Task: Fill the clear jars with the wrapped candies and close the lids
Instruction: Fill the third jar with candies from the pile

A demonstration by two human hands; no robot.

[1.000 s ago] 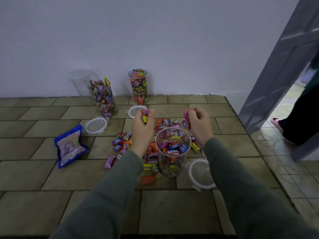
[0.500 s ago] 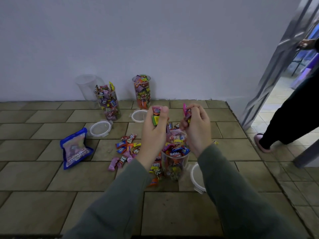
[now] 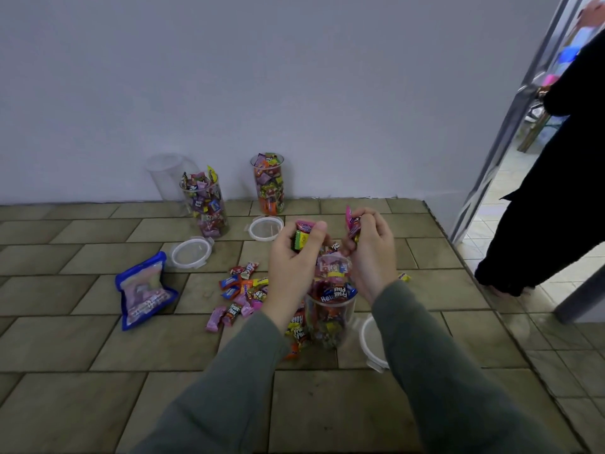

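Left hand point(image 3: 296, 257): curled round a small bunch of wrapped candies point(image 3: 302, 235), glossy pink and yellow-green wrappers showing between thumb and fingers, held just above the near jar.
Right hand point(image 3: 371, 247): fingers bent, pinching a shiny pink wrapped sweet point(image 3: 352, 224) above the same jar's mouth.
Sleeves: soft grey-green knit on both forearms.
Near jar point(image 3: 329, 317): clear plastic cylinder, upright on the floor, heaped with crinkled foil wrappers that rose above its rim, partly hidden by the hands.
Near lid point(image 3: 370, 342): round, translucent white with clip tabs, flat on the floor just right of that jar.
Loose pile point(image 3: 244, 291): scattered small pillow-shaped candies in red, blue, orange and pink, on the tiles left of the near jar.
Far jars: one point(image 3: 205, 204) tall and clear, full of purplish wrappers; another point(image 3: 269, 185) against the wall, full of orange and yellow ones; a third point(image 3: 163, 173), clear, behind the first, contents not discernible.
Far lids: two round translucent ones point(image 3: 190, 252) point(image 3: 265, 228) flat in front of those jars.
Pouch point(image 3: 144, 290): blue-edged glossy plastic bag, crumpled, towards the floor's left side.
Floor point(image 3: 65, 339): matte olive-brown rectangular tiles in a staggered brick pattern.
Doorway: a person in dark clothing point(image 3: 550, 204) stood at the right.
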